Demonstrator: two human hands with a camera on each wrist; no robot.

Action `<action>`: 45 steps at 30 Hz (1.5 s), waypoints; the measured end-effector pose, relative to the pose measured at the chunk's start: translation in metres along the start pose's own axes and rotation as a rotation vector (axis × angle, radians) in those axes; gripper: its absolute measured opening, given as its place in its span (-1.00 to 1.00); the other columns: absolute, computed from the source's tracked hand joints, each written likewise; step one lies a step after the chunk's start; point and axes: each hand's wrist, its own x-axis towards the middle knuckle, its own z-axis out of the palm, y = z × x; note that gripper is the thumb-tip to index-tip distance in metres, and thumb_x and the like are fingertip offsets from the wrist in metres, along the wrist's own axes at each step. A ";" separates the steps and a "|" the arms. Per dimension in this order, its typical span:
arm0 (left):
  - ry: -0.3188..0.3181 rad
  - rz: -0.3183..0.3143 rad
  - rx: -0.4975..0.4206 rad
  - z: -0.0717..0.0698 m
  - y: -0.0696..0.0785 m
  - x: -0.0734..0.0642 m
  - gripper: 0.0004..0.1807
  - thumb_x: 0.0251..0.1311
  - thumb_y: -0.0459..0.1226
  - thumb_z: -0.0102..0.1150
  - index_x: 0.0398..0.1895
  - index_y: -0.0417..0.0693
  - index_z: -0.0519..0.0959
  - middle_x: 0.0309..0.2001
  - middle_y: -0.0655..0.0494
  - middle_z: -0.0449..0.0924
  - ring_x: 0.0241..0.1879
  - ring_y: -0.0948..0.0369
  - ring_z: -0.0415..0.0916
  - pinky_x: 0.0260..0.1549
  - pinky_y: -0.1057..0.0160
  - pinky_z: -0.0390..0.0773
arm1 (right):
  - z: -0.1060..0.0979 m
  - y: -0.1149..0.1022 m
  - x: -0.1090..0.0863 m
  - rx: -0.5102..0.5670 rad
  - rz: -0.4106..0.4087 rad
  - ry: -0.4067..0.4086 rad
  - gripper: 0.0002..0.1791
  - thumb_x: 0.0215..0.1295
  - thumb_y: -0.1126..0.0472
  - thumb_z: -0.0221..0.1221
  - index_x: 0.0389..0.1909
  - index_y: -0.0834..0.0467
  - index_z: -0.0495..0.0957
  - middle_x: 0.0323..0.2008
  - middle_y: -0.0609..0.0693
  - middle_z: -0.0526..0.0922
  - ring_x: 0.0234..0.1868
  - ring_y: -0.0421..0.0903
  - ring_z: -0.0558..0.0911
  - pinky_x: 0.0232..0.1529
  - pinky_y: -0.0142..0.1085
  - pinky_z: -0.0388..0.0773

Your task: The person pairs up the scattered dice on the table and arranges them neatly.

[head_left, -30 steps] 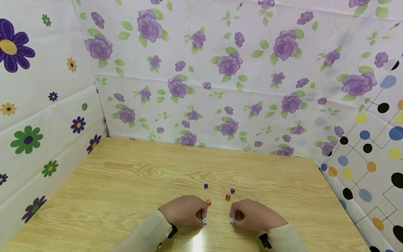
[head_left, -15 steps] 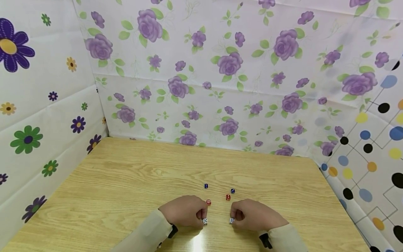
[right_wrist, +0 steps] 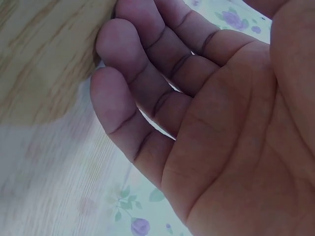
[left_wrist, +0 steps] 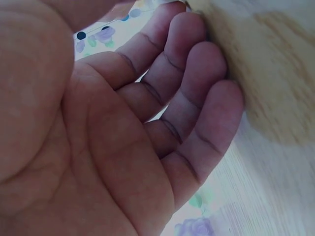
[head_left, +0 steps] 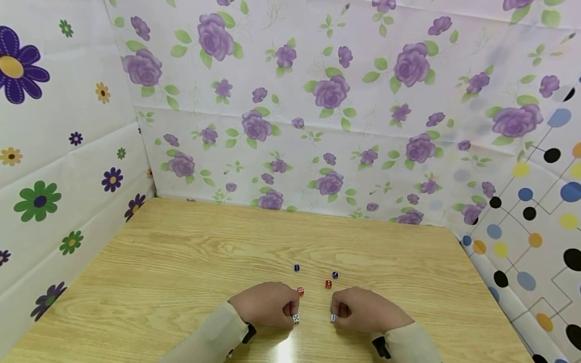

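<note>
In the head view, my left hand [head_left: 267, 304] is low on the wooden table, its thumb and forefinger pinching a white die [head_left: 296, 318] with dark pips. Facing it across a short gap, my right hand [head_left: 365, 308] pinches another white die [head_left: 334, 318] between thumb and forefinger. A red die [head_left: 300, 291] sits right beside the left forefinger. Just beyond the right hand lies a second red die [head_left: 328, 284]. Both wrist views show the palm and curled fingers [left_wrist: 211, 115] near the tabletop; neither white die appears there.
Two blue dice lie farther back on the table [head_left: 204, 242], one blue die [head_left: 297, 267] on the left and another blue die [head_left: 335, 275] behind the right red die. Patterned sheets enclose the table, with a purple-flowered sheet [head_left: 290, 166] along its back edge.
The white die at my right fingertips has shifted slightly left and turned a little. The left white die has moved slightly right. Both hands stay nearly still, and the red and blue dice have not moved.
</note>
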 end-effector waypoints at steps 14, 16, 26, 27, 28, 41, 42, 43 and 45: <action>0.000 -0.002 -0.001 0.002 0.001 -0.001 -0.80 0.14 -0.27 0.43 -0.45 0.17 0.56 -0.51 0.39 0.48 -0.51 0.44 0.35 -0.43 0.40 0.45 | 0.008 -0.001 0.004 0.052 -0.048 -0.025 -0.82 0.35 0.18 0.35 -0.39 -0.14 0.58 -0.51 -0.30 0.53 -0.51 -0.37 0.43 -0.41 -0.40 0.45; -0.001 -0.002 0.009 0.002 0.002 -0.001 -0.80 0.17 -0.26 0.42 -0.46 0.17 0.56 -0.51 0.40 0.48 -0.52 0.44 0.35 -0.43 0.40 0.45 | 0.009 -0.001 0.005 0.067 -0.056 -0.034 -0.83 0.36 0.19 0.34 -0.38 -0.14 0.59 -0.50 -0.30 0.54 -0.51 -0.37 0.43 -0.41 -0.40 0.45; -0.003 -0.027 -0.012 0.002 0.004 -0.002 -0.81 0.17 -0.27 0.42 -0.42 0.17 0.56 -0.50 0.38 0.47 -0.51 0.43 0.34 -0.41 0.39 0.45 | 0.008 -0.002 0.004 0.108 -0.049 -0.057 -0.91 0.38 0.20 0.32 -0.30 -0.07 0.63 -0.46 -0.27 0.55 -0.49 -0.35 0.45 -0.39 -0.38 0.45; -0.003 -0.030 -0.016 0.002 0.004 -0.002 -0.81 0.16 -0.27 0.42 -0.42 0.17 0.56 -0.50 0.38 0.48 -0.51 0.43 0.35 -0.41 0.39 0.45 | 0.008 -0.003 0.004 0.107 -0.048 -0.056 -0.92 0.37 0.20 0.32 -0.30 -0.06 0.63 -0.47 -0.27 0.55 -0.49 -0.35 0.45 -0.40 -0.38 0.45; -0.005 -0.033 -0.021 0.002 0.004 -0.002 -0.81 0.16 -0.26 0.43 -0.41 0.18 0.56 -0.49 0.38 0.48 -0.50 0.43 0.35 -0.40 0.39 0.46 | 0.008 -0.003 0.004 0.105 -0.047 -0.056 -0.92 0.37 0.20 0.33 -0.30 -0.05 0.63 -0.47 -0.27 0.55 -0.49 -0.35 0.44 -0.40 -0.38 0.45; -0.022 -0.024 -0.005 0.002 0.004 -0.001 -0.79 0.25 -0.18 0.40 -0.46 0.19 0.53 -0.51 0.38 0.48 -0.53 0.42 0.37 -0.46 0.38 0.44 | 0.009 -0.004 0.004 0.074 -0.052 -0.054 -0.90 0.39 0.19 0.33 -0.32 -0.07 0.64 -0.47 -0.30 0.55 -0.49 -0.36 0.45 -0.38 -0.39 0.47; -0.025 -0.024 -0.004 0.002 0.004 -0.001 -0.79 0.25 -0.18 0.40 -0.46 0.19 0.53 -0.52 0.38 0.49 -0.53 0.42 0.37 -0.46 0.38 0.44 | 0.009 -0.004 0.004 0.072 -0.053 -0.054 -0.90 0.38 0.20 0.32 -0.32 -0.07 0.64 -0.47 -0.31 0.55 -0.49 -0.37 0.45 -0.38 -0.39 0.47; -0.028 -0.023 -0.003 0.002 0.004 -0.001 -0.79 0.26 -0.18 0.39 -0.46 0.19 0.53 -0.52 0.38 0.49 -0.53 0.42 0.37 -0.46 0.38 0.44 | 0.009 -0.004 0.004 0.072 -0.054 -0.055 -0.90 0.38 0.20 0.32 -0.32 -0.06 0.64 -0.47 -0.30 0.55 -0.49 -0.37 0.45 -0.38 -0.39 0.47; -0.030 -0.023 0.002 0.001 0.004 0.000 -0.79 0.26 -0.17 0.39 -0.46 0.20 0.53 -0.51 0.38 0.49 -0.53 0.42 0.37 -0.46 0.38 0.44 | 0.008 -0.005 0.004 0.069 -0.053 -0.054 -0.90 0.37 0.21 0.33 -0.32 -0.06 0.64 -0.47 -0.30 0.55 -0.49 -0.37 0.45 -0.38 -0.39 0.47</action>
